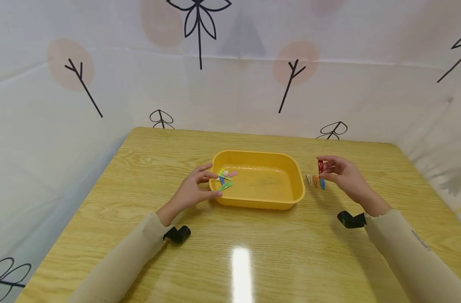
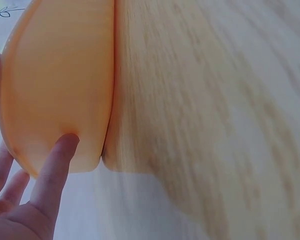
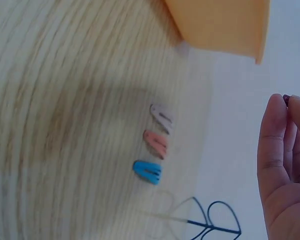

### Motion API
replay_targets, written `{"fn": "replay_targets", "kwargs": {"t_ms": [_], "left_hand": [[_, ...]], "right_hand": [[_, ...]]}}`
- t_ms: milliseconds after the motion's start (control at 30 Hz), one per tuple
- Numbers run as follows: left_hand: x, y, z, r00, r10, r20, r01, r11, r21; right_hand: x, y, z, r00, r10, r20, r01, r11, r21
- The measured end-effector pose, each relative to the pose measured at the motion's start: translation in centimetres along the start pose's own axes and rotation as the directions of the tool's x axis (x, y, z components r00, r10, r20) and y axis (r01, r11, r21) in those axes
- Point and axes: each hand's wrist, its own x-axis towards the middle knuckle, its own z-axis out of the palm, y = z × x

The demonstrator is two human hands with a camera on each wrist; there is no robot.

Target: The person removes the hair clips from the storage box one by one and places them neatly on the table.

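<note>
Between the thumb and fingertips of my right hand (image 1: 342, 174) is a red snap hair clip (image 1: 321, 165), pinched upright above the table. Just under it three clips lie in a row: a pale one (image 3: 161, 119), an orange one (image 3: 155, 144) and a blue one (image 3: 147, 171). My left hand (image 1: 192, 189) rests at the left end of a yellow plastic basin (image 1: 260, 205), its fingers spread over the rim. In the left wrist view one digit touches the basin's outer wall. Several colored hair clips (image 1: 225, 186) lie inside the basin near that hand, partly hidden by its fingers.
The basin stands on a wood-grain table (image 1: 215, 252), to the left of the row of clips. Behind the table hangs a white cloth (image 1: 230, 97) with printed plants. Each sleeve carries a black wrist mount (image 1: 351, 219).
</note>
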Motion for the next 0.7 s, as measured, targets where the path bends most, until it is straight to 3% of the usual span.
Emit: {"fn": "replay_targets", "kwargs": {"t_ms": [600, 700], "left_hand": [[-0.1, 0.3, 0.0, 1.000, 0.002, 0.001, -0.002, 1.000, 0.011], [-0.1, 0.3, 0.0, 1.000, 0.003, -0.001, -0.003, 1.000, 0.014]], "right_hand": [[-0.7, 3.8, -1.3, 0.995, 0.104, 0.009, -0.104, 0.993, 0.051], [-0.8, 4.4, -1.5, 0.993, 0.113, 0.013, -0.114, 0.993, 0.022]]}}
